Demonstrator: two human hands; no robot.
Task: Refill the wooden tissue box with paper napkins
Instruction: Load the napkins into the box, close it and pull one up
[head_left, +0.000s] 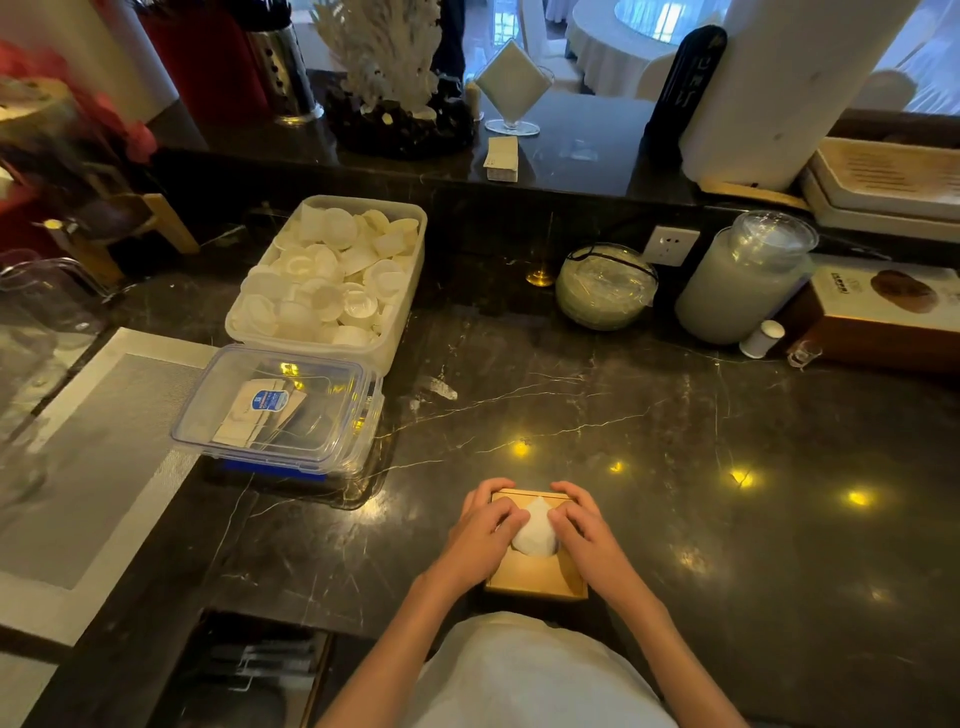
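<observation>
While both hands press napkins into box, surrounding counter lies open.

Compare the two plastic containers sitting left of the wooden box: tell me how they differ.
The far plastic tub is open on top, while the near clear container has its lid on. The far plastic tub is milky white and piled with small white cups; the near clear container is see-through and holds only a few flat paper packets. The near one also looks shallower. Both are rectangular and stand touching each other on the dark marble counter.
</observation>
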